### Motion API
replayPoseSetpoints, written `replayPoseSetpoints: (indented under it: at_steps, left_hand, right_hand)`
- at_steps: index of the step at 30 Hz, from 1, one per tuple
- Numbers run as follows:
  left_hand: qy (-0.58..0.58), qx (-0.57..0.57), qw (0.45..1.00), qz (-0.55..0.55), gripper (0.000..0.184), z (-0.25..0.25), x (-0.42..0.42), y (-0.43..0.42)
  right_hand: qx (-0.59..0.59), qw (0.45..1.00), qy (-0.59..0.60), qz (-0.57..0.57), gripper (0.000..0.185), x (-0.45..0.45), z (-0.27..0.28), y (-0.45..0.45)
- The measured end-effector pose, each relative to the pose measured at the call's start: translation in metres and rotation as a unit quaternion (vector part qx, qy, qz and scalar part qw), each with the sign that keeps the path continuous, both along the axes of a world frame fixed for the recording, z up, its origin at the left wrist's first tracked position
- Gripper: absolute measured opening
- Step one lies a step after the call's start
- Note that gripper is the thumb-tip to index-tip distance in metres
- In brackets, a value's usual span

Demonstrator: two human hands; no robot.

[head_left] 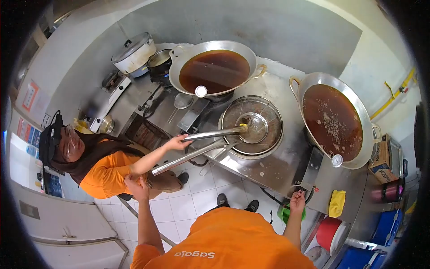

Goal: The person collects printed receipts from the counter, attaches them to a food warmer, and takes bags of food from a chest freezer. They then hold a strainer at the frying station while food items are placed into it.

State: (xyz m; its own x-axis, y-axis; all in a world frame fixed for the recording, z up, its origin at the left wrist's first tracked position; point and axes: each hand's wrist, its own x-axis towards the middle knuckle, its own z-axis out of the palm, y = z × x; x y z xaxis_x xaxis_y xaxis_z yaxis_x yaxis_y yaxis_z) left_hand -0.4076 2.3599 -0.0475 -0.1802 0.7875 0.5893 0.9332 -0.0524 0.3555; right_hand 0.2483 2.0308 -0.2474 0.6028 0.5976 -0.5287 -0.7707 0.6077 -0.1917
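Note:
My left hand (138,188) is raised in front of a co-worker's orange sleeve, its fingers curled; what they hold, if anything, is hidden. At the front edge of the steel counter, my right hand (297,201) has its fingers closed at a small burner control knob (297,187), below the right wok. That wok (332,121) holds dark brown oil with pale foam. A round mesh strainer (273,117) sits on the counter, with a smaller skimmer (260,127) lying inside. The co-worker's hand (177,142) grips metal tongs (212,134) reaching over the strainer.
Another wok (215,67) of dark oil stands at the back, with a dial thermometer (201,91) on its rim. A second thermometer (337,160) is on the right wok. A yellow cloth (337,203) and red container (328,234) are at right. The co-worker (107,175) stands at left.

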Motion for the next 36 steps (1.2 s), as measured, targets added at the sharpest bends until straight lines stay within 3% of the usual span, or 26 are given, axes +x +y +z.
replayPoseSetpoints:
  at_steps: [7,10,13,14,17,20,22,25,28,31,34,35,36]
  left_hand:
    - [-0.008,0.016,0.999,-0.029,0.046,0.007,-0.005,0.018]
    - [-0.018,0.033,0.999,-0.037,0.044,0.018,0.007,0.028]
    - [-0.070,0.052,0.994,-0.069,0.041,0.014,0.022,0.034]
    - [-0.102,0.050,0.990,-0.083,0.040,0.011,0.027,0.033]
    - [-0.198,0.042,0.976,-0.075,0.037,-0.014,0.027,0.019]
    - [-0.214,0.058,0.973,-0.065,0.030,-0.067,0.018,-0.006]
    - [-0.239,-0.001,0.971,-0.031,0.026,-0.098,0.023,-0.038]
    - [-0.257,-0.084,0.963,0.007,0.022,-0.158,0.021,-0.078]
    - [-0.238,-0.187,0.953,0.002,0.023,-0.180,0.029,-0.113]
    - [-0.221,-0.241,0.944,-0.040,0.019,-0.193,0.033,-0.127]
    - [-0.251,-0.283,0.924,-0.055,0.015,-0.203,0.034,-0.126]
    - [-0.276,-0.294,0.914,-0.045,0.015,-0.209,0.035,-0.124]
    - [-0.215,-0.288,0.932,-0.043,0.016,-0.220,0.033,-0.124]
  right_hand:
    - [-0.109,0.986,-0.126,-0.022,0.020,-0.009,-0.011,0.007]
    - [-0.263,0.926,-0.269,-0.007,0.024,-0.017,-0.007,0.012]
    - [-0.426,0.834,-0.348,0.020,0.029,-0.020,-0.003,0.017]
    - [-0.440,0.828,-0.347,0.013,0.030,-0.018,-0.008,0.017]
    - [-0.454,0.825,-0.336,0.002,0.030,-0.017,-0.015,0.019]
    - [-0.433,0.843,-0.317,0.029,0.029,-0.021,0.007,0.018]
    - [-0.433,0.840,-0.318,0.074,0.028,-0.018,0.015,0.011]
    - [-0.501,0.744,-0.420,0.140,0.031,-0.017,0.029,0.003]
    - [-0.606,0.620,-0.473,0.159,0.035,-0.017,0.042,0.005]
    - [-0.685,0.389,-0.604,0.119,0.034,-0.008,0.023,0.002]
    - [-0.728,0.258,-0.620,0.137,0.034,-0.008,0.039,0.005]
    - [-0.709,0.270,-0.625,0.183,0.036,0.001,0.039,0.000]
    - [-0.680,0.280,-0.637,0.231,0.040,0.017,0.036,-0.003]
